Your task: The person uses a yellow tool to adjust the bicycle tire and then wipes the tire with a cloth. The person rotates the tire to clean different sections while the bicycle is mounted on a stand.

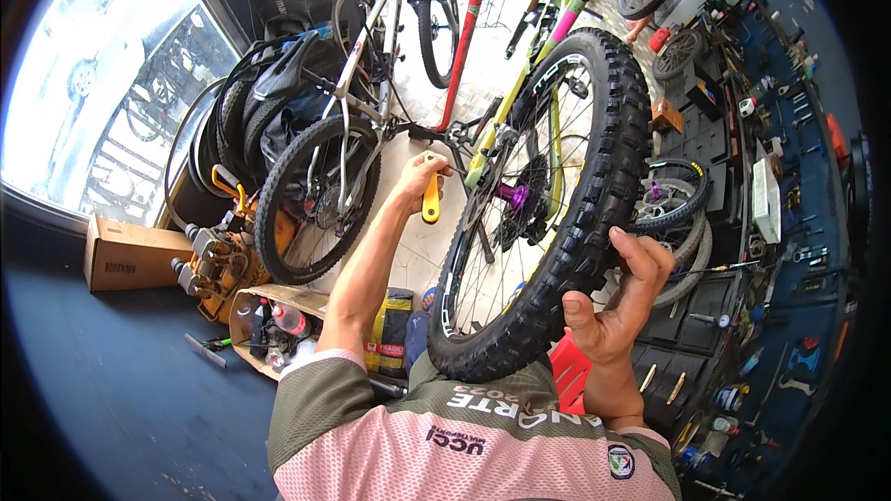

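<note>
My left hand (425,182) is closed around a yellow-handled tool (431,200) close to the rear end of a yellow-green bike frame (492,136). Whatever the tool's tip touches is too small to make out. Right in front of my torso stands the bike's rear wheel, with a knobby black tire (605,195) and a purple hub (513,196). My right hand (620,301) is beside the tire's right side, its thumb and fingers apart; whether the fingertips touch the rubber I cannot tell.
A red stand post (467,32) rises behind the frame. At left are a silver bike (357,74), a cardboard box (130,255), a yellow machine (232,246) and an open carton of bottles (278,325). A tool wall (807,213) and loose wheels (676,199) line the right.
</note>
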`<state>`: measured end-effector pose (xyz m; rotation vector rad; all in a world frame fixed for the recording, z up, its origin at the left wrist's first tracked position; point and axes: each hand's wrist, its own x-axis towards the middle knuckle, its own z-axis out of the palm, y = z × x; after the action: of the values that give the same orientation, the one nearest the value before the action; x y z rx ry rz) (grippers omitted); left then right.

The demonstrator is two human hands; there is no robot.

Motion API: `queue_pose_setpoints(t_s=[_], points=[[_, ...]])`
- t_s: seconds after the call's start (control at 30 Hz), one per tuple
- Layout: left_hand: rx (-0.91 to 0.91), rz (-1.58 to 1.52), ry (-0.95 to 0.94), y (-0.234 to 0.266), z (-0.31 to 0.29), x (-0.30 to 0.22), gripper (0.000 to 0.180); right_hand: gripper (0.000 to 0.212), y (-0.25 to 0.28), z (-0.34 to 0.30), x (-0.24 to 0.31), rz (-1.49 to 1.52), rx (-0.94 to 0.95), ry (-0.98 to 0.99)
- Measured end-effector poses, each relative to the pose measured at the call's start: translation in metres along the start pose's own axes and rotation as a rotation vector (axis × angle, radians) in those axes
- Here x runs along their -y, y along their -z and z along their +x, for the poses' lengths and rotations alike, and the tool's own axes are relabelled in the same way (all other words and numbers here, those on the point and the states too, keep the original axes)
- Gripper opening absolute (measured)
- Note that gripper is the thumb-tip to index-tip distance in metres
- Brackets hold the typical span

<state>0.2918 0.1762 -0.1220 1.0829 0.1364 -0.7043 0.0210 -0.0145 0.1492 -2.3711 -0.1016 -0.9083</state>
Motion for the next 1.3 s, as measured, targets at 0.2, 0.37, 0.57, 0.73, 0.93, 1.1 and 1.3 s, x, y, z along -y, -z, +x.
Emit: queue_pose_setpoints(t_s=[0.2,0.37,0.57,0.73,0.93,1.1,1.3], points=[[-0.014,0.106,0.229,-0.003,-0.015,-0.020,0.019,0.076,0.000,-0.002,-0.005,-0.009,-0.004,0.007],[0.081,0.420,0.167,0.000,-0.013,-0.042,0.018,0.073,-0.002,0.001,-0.006,0.013,-0.001,0.027],[0.184,0.443,0.105,0.002,-0.003,-0.045,0.016,0.072,-0.001,0.005,-0.008,0.021,-0.011,0.050],[0.199,0.299,0.112,0.008,0.000,-0.033,0.015,0.070,-0.004,0.004,-0.012,0.029,-0.031,0.061],[0.133,0.276,0.162,-0.001,-0.007,-0.030,0.018,0.069,-0.005,0.004,-0.013,0.035,-0.047,0.044],[0.017,-0.027,0.008,-0.004,-0.025,-0.040,0.024,0.065,0.003,0.017,-0.003,0.003,0.013,0.058],[0.556,-0.846,-0.375,-0.044,-0.097,-0.091,0.018,0.047,0.028,0.073,0.011,-0.114,-0.012,0.288]])
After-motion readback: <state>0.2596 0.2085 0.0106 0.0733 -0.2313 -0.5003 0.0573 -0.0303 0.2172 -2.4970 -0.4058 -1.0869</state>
